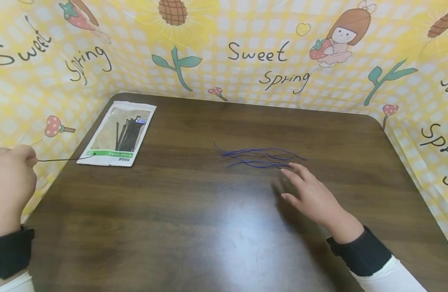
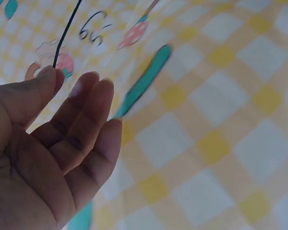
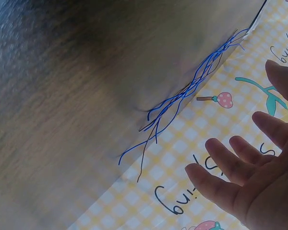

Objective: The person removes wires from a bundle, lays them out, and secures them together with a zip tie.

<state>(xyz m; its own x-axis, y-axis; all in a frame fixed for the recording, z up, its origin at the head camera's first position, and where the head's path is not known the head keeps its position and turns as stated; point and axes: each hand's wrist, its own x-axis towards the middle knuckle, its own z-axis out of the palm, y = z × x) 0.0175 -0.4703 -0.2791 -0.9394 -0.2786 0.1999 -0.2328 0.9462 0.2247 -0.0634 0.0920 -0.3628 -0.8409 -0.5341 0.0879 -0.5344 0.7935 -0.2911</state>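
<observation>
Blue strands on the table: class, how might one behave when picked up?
The blue strands look very thin, so each is probably light. Their curves suggest they may bend easily. Since they cross one another, lifting one might drag others.

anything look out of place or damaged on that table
Nothing looks plainly damaged or spilled. The blue and brown wires are a bit untidy: a loose, uneven bunch with splayed ends on the table. The packet lies at a slant close to the table's left edge.
</observation>
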